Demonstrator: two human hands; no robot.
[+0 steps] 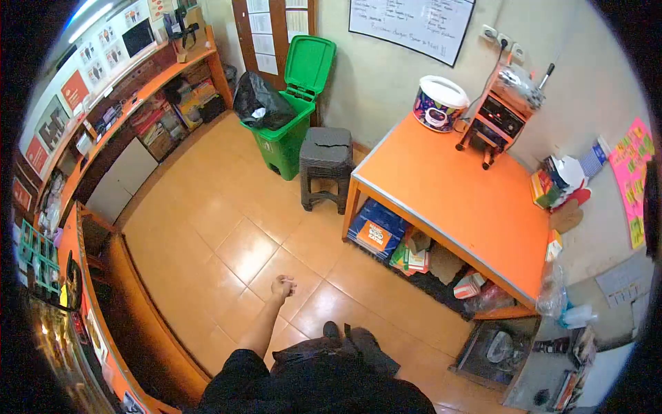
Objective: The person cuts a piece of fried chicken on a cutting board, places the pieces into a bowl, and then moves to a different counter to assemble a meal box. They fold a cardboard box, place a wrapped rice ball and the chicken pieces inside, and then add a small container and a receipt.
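My left hand (283, 286) reaches out over the tiled floor (227, 276), its fingers loosely bent and apart, with nothing that I can make out in it. It touches nothing. The nearest things ahead of it are a stack of dark grey plastic stools (327, 155) and a green bin (279, 141) with its lid raised and a black bag inside. My right hand is not in view.
An orange table (455, 190) on the right bears a round tub (440, 103) and a heat-press-like machine (502, 114). Boxes and bags lie beneath it. Curved orange shelving (141, 86) runs along the left. A whiteboard (414, 24) hangs on the far wall.
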